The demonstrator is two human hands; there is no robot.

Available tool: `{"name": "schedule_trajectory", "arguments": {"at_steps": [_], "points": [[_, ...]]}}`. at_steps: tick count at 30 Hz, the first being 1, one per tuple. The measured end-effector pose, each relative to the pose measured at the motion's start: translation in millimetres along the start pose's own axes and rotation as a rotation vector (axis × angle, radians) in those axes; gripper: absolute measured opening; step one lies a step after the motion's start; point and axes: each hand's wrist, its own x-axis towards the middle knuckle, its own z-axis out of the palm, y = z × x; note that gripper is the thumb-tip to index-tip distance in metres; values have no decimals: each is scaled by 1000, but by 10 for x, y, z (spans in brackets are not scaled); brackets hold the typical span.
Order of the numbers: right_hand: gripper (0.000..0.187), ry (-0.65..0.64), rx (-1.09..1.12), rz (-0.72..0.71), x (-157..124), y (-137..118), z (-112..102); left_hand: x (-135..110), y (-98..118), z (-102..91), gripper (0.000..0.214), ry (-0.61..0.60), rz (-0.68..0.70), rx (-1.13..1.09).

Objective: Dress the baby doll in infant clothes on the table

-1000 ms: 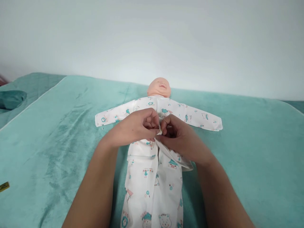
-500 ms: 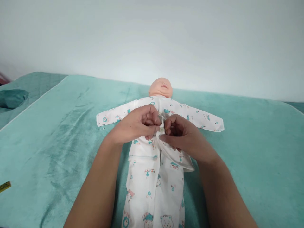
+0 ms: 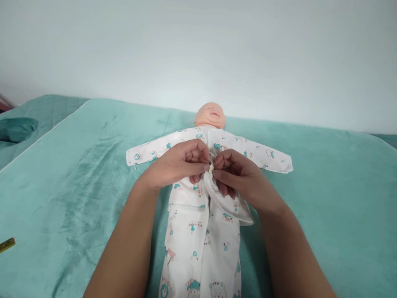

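A doll lies on its back, its sleeves spread to both sides. It wears a white baby shirt with small printed figures, over a matching lower garment. At the chest, my left hand pinches the shirt's front edge between thumb and fingers. My right hand is closed on the same edge from the other side, fingertips nearly touching. Between them shows a small yellowish fastening; its kind is too small to tell. The shirt's right front corner hangs loose below my right hand.
A green plush cover spreads under the doll, with a white wall behind. At the left edge lies a small yellow and black piece. Darker green fabric lies bunched at the far left.
My right thumb has shifted slightly up and inward, and both hands' fingertips are closer together around the fastening. The doll and its clothes lie almost as before.
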Motion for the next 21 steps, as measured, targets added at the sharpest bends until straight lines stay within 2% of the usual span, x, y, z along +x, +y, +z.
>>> {"name": "schedule_trajectory", "arguments": {"at_steps": [6,10,12,15,18,21], "points": [[9,-1,4,-20,8,15,-10,-12,-4,-3,9,-1,5,17],[12,10,45,-73,7,43,-10,-36,30,10,10,-1,-3,49],[13,48,39,-114,3,59,17,-21,24,47,9,51,15,132],[9,266,-22,-235,13,106,74,41,-90,116,2,311,146,392],[7,509,-200,-434,47,206,106,50,-352,132,6,615,296,562],[24,550,-402,-522,41,362,112,-131,-661,94,12,815,312,543]]}}
